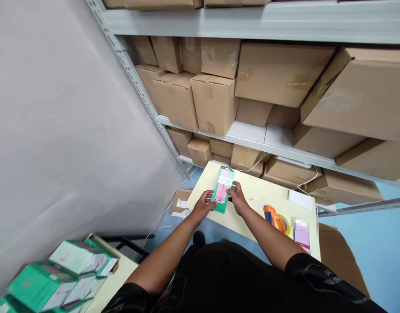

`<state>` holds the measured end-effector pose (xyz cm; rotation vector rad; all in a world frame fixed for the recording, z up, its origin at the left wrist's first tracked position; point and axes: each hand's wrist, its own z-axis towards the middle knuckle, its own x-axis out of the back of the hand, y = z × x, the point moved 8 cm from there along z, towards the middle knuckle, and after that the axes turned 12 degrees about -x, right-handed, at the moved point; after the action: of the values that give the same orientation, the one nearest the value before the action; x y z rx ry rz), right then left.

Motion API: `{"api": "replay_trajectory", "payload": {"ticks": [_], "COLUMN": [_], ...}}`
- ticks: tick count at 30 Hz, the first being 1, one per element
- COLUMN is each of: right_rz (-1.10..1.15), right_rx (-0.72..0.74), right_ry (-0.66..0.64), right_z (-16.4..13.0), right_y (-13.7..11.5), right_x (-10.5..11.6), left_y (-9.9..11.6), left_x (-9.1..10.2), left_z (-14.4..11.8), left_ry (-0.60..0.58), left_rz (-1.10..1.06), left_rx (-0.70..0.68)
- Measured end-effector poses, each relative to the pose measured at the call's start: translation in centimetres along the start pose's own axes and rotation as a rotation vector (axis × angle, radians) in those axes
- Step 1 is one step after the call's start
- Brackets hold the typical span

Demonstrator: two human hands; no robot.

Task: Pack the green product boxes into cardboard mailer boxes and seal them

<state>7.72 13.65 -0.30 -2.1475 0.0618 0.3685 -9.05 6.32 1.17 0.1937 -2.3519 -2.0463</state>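
Observation:
A slim green box with a pink and white front is between my hands over the pale yellow table. My left hand grips its left edge, thumb on the front and fingers at the side. On the opposite edge, my right hand has its fingers closed around the side. The box's back and the fingertips behind it are hidden. To the right of my right forearm lies an orange tape dispenser with a roll of yellowish tape.
Metal shelves full of cardboard boxes stand behind the table. A white item and a lilac packet lie at the table's right end. Several green boxes are piled at lower left, beside the grey wall.

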Motion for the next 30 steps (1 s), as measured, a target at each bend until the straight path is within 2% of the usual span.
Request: {"api": "replay_trajectory", "payload": {"ticks": [3,6,11,14,16,19,23,27,30], "right_rz": [0.011,0.036,0.207,0.245,0.296,0.417,0.550,0.544,0.544], "right_rx": [-0.002,-0.016,-0.103,-0.133,-0.104,-0.066,-0.045,-0.012,-0.048], "right_ry": [0.023,0.060,0.280,0.302,0.300,0.328,0.334,0.224,0.141], "right_z": [0.6,1.8,4.1,4.9,5.1,4.8,4.2,4.3,4.3], "right_y": [0.0,0.2,1.7,3.0,3.5,4.1,4.0,3.5,3.7], "right_x": [1.1,2.0,3.8,3.5,3.1,2.9,2.4,1.0,0.2], "left_y": [-0.5,-1.6,-3.2,-3.5,-3.2,-2.1,-1.2,-0.8,0.0], "left_x": [-0.8,-0.7,0.7,2.1,3.0,3.8,2.8,-0.1,-1.1], "left_z": [1.1,2.1,3.5,4.2,4.8,5.6,5.7,5.8,7.3], "left_ry": [-0.107,-0.176,-0.301,-0.349,-0.352,-0.320,-0.308,-0.306,-0.151], "left_rz": [-0.023,-0.004,-0.004,-0.036,-0.116,-0.356,-0.566,-0.498,-0.366], "left_rx": [0.022,0.118,0.279,0.321,0.291,0.191,0.101,0.071,0.003]}}
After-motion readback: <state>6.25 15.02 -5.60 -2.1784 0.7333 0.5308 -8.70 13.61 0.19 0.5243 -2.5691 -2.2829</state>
